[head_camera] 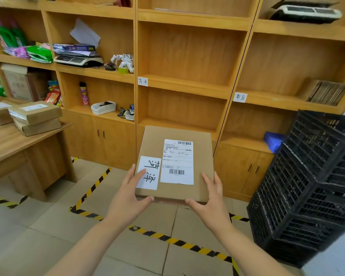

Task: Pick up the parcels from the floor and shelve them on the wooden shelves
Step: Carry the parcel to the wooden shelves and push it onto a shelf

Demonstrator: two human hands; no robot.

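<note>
A flat brown cardboard parcel with a white shipping label and a white handwritten tag is held level in front of me. My left hand grips its near left corner, thumb on the tag. My right hand grips its near right corner. The parcel's far edge points at the middle bay of the wooden shelves, close to the low shelf board. That bay's compartments show nothing inside. A handwritten paper tag is stuck on the shelf edge above.
Stacked black plastic crates stand at the right. A wooden desk at the left carries several brown parcels. The left shelf bay holds packets, a scale and baskets. Yellow-black tape marks the cardboard-covered floor.
</note>
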